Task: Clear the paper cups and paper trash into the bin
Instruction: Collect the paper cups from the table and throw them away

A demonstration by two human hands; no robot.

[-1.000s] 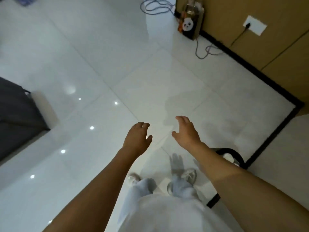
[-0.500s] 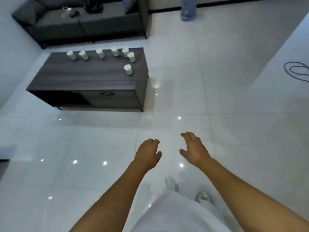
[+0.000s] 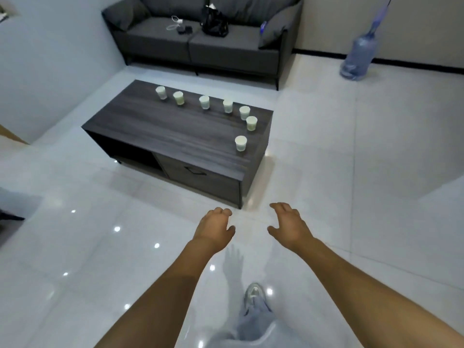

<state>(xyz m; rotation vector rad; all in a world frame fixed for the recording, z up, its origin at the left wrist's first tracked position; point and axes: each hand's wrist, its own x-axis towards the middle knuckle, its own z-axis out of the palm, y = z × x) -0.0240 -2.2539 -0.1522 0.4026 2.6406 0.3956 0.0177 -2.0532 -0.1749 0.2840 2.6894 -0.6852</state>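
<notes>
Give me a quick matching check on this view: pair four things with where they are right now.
Things:
1. paper cups
2. black bag
3. water jug
4. left hand

Places:
A. on the floor by the far wall, right of the sofa
B. held out over the floor, holding nothing
C. standing on the coffee table
D. on the sofa seat

Pairs: 1-C, 2-D, 3-A, 4-B

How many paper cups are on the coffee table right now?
7, all upright on the coffee table: five along its far edge, two by its right end.
</notes>
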